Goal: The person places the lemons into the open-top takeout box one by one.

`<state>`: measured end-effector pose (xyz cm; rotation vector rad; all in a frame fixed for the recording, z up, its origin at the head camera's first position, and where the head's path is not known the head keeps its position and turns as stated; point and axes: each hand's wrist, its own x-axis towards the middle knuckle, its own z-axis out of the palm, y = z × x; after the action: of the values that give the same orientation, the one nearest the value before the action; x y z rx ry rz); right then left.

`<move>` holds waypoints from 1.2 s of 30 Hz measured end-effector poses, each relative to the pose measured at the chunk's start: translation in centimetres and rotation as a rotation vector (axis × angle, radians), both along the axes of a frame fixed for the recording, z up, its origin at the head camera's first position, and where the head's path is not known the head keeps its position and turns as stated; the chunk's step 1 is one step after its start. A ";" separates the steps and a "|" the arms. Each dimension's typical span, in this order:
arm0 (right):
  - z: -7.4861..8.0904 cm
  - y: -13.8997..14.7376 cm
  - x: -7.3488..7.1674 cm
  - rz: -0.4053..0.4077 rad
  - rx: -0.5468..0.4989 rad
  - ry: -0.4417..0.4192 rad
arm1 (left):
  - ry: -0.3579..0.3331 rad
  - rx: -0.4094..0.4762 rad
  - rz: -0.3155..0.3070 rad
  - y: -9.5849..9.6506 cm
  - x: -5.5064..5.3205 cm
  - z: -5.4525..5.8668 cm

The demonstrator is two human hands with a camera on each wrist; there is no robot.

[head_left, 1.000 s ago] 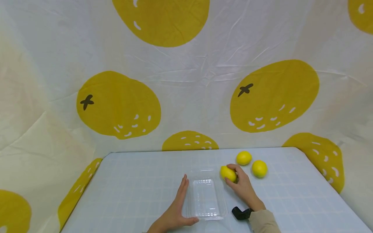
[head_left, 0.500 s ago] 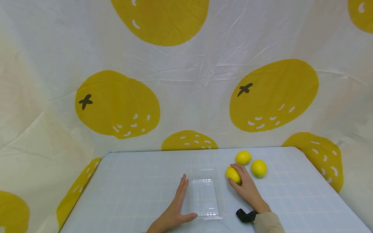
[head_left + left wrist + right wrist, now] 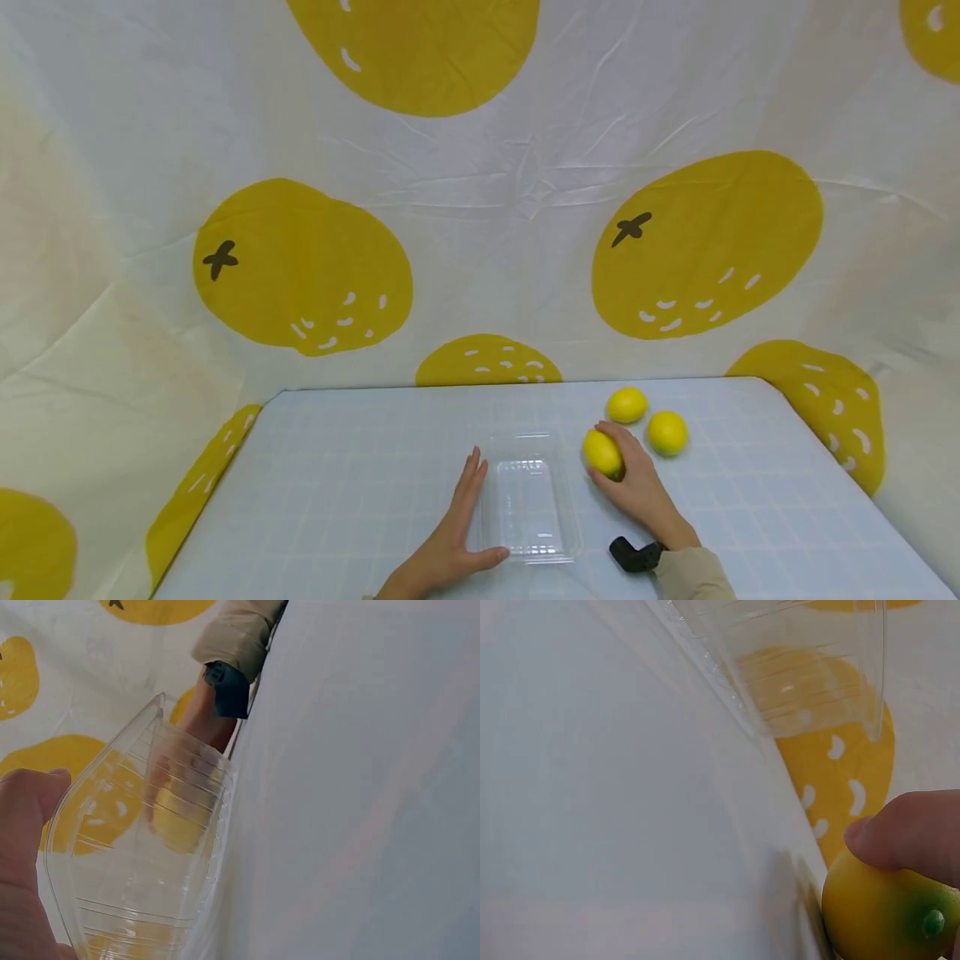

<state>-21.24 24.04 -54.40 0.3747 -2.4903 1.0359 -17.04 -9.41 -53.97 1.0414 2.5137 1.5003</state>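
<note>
A clear plastic container (image 3: pixel 529 508) lies without anything in it on the table in front of me. My left hand (image 3: pixel 450 542) stays along its left side, fingers straight and thumb at the near left corner; in the left wrist view that thumb (image 3: pixel 34 796) shows beside the see-through wall. To the right of the container, my right hand (image 3: pixel 636 482) grips a yellow lemon (image 3: pixel 602 452) between thumb and fingers, low over the tabletop. The right wrist view shows the green-tinged end of this lemon (image 3: pixel 885 911) under the thumb.
Two more lemons sit beyond the right hand, one farther back (image 3: pixel 627 405) and one to the right (image 3: pixel 667 433). A black device (image 3: pixel 634 554) is strapped at my right wrist. The pale checked tabletop (image 3: pixel 360 475) ends at a fruit-printed curtain (image 3: pixel 510 275).
My right hand and the gripped lemon have shifted slightly right, away from the container, then nearly stopped. The left hand, the container and the other lemons have stayed in place.
</note>
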 end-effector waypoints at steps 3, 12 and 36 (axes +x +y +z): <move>0.0 0.2 0.1 -0.002 0.001 0.001 | -0.007 -0.008 0.008 0.0 0.0 0.0; -0.1 0.1 0.2 -0.036 -0.038 -0.094 | -0.031 -0.025 0.017 0.0 -0.1 -0.1; 0.0 -0.1 -0.4 -0.112 -0.175 0.000 | -0.055 -0.029 0.017 0.1 0.0 -0.1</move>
<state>-21.60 23.93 -54.44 0.1802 -2.3673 1.1960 -17.04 -9.32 -54.06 0.9634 2.5056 1.4708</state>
